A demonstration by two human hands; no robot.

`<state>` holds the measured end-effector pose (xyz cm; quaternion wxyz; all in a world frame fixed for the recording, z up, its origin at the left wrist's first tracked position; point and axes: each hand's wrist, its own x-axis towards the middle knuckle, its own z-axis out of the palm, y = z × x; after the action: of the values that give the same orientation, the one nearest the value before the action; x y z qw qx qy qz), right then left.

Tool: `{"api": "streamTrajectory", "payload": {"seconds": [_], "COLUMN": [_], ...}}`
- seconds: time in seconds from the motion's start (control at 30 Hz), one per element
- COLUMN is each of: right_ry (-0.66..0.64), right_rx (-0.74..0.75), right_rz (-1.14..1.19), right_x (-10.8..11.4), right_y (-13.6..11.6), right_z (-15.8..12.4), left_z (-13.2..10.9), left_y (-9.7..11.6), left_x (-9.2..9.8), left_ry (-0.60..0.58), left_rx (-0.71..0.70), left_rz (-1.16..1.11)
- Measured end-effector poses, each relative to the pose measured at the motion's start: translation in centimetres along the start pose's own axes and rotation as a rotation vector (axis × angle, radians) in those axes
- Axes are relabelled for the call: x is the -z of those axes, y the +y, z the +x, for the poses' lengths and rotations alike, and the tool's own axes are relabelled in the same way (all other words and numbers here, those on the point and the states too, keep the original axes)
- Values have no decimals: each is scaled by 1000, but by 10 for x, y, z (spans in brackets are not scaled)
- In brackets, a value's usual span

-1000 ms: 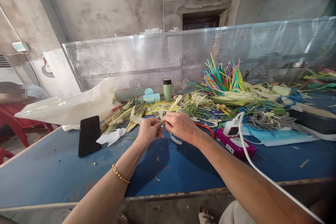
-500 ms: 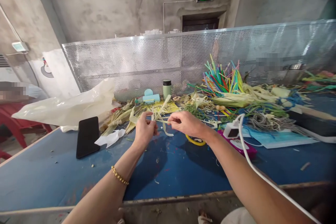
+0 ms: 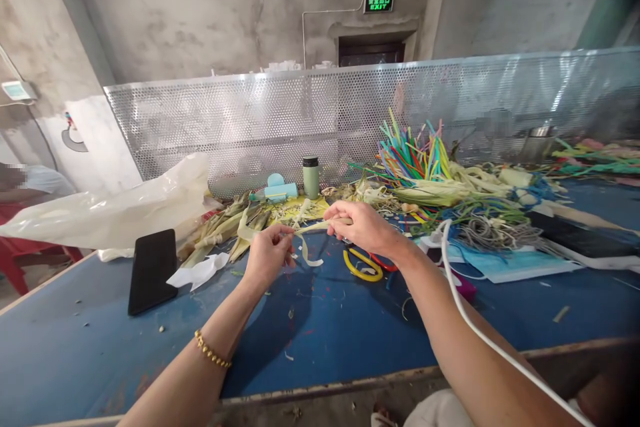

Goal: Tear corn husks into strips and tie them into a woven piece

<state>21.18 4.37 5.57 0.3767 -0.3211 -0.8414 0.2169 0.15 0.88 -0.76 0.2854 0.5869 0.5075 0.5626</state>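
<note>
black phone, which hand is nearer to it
Left. The left hand is to the right of the black phone, a white scrap between them; the right hand is farther right, beyond the left hand.

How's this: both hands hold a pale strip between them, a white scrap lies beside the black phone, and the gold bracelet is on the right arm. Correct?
Not quite: the head view shows the gold bracelet on the left arm, not the right. Otherwise yes: the left hand and right hand hold the pale strip between them, and the white scrap lies beside the black phone.
</note>
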Motion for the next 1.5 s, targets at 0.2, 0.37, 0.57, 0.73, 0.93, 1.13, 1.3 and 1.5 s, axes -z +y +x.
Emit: {"api": "streamTrajectory", "payload": {"seconds": [0.2,0.37,0.57,0.73,0.93,1.13,1.3,1.5], "right_ry": [55,80,69,27,84,151,46,11], "right_rx": [29,49,60,86,70,-21,-55,-44], "right_rz": [71,129,159,140,248,278,319,288], "right_x": [5,4,1,-3,-7,-23,-41,-44], "right_y": [-6,-12,-18,-20,-18,-14,-14,-14], "right_z": [-1,-2,-5,-7,-5,-2,-2,-1], "left_z": [0,-2,-4,-6,-14,-13,-15,-16], "left_y": [-4,-3,3,9,16,17,31,31], "left_x": [1,0,-2,-4,-8,-10,-7,-4], "left_ry": [11,-2,-39,-74,-305,-180,-125,-136], "left_rx": [4,4,36,60,84,-59,-78,-58], "left_rz": [63,87,61,-56,-63,-22,-149,-119]}}
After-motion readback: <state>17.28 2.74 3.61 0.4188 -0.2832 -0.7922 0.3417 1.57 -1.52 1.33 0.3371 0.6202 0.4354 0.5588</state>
